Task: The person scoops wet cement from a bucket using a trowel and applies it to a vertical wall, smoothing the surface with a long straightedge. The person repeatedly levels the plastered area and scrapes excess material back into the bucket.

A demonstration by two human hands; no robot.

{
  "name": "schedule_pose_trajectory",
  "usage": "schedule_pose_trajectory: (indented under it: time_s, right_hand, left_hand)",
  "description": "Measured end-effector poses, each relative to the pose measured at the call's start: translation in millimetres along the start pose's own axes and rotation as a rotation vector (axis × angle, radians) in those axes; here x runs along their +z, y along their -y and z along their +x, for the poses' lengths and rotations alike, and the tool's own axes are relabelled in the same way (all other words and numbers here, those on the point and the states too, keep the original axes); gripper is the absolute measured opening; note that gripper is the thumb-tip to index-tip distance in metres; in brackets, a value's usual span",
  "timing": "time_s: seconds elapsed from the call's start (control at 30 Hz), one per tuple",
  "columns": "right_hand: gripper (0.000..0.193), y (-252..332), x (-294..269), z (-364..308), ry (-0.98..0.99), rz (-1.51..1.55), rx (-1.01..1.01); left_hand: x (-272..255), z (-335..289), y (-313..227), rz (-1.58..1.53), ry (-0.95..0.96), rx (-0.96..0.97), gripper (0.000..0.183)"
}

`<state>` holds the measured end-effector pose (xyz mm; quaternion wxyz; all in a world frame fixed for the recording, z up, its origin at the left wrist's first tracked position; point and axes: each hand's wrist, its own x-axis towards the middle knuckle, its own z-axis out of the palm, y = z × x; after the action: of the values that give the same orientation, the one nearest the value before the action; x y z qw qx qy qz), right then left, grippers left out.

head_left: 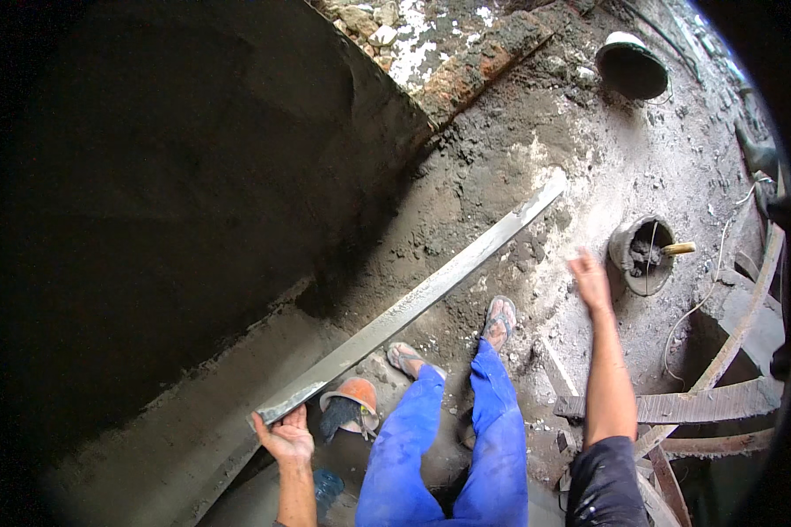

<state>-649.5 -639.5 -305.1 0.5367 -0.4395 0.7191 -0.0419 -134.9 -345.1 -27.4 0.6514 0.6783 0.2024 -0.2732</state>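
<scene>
A long, pale grey straightedge [422, 299], smeared with mortar, runs slantwise from lower left toward the upper middle. My left hand [288, 439] grips its near end, thumb at the tip and fingers along the underside. The far end lies over the mortar-strewn ground. My right hand [589, 277] is off the bar, reaching forward with fingers stretched out and slightly blurred; nothing shows in it. Nearest to that hand stands a bucket [624, 255] with wet mortar and a wooden-handled tool [677, 249] in it.
A dark plastered wall [193, 193] fills the left side. By my feet lies an orange-rimmed bucket [360, 393] with dark material inside. Another bucket [631, 70] sits at the far right. Boards and curved strips [703, 402] lie at lower right, near a loose cord [672, 338].
</scene>
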Motion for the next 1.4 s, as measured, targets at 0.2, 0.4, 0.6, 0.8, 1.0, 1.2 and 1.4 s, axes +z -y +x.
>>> schedule_pose_trajectory:
  time_s: [0.2,0.4,0.6,0.8,1.0,1.2,1.4]
  right_hand:
    - [0.093,147,154,-63,0.403,1.213,0.015]
    - [0.069,194,222,11,0.123,1.246,-0.033]
    - [0.044,178,286,109,0.093,1.265,-0.088]
    - [0.048,155,320,183,0.092,1.237,-0.224]
    - [0.045,172,312,238,0.073,1.241,-0.307]
    - [0.072,176,326,255,-0.008,0.717,-0.301]
    - [0.051,172,385,238,0.176,0.948,-0.337]
  left_hand:
    - [-2,59,22,-0.096,0.100,-0.094,0.094]
    - [1,160,78,-0.285,0.260,-0.200,0.081]
    - [12,263,170,-0.558,0.192,-0.318,0.079]
    - [21,338,233,-0.662,0.415,-0.249,0.067]
    - [53,389,275,-0.594,0.439,-0.051,0.037]
    - [59,408,260,-0.519,0.348,-0.016,0.031]
    - [11,432,246,-0.652,0.233,-0.018,0.069]
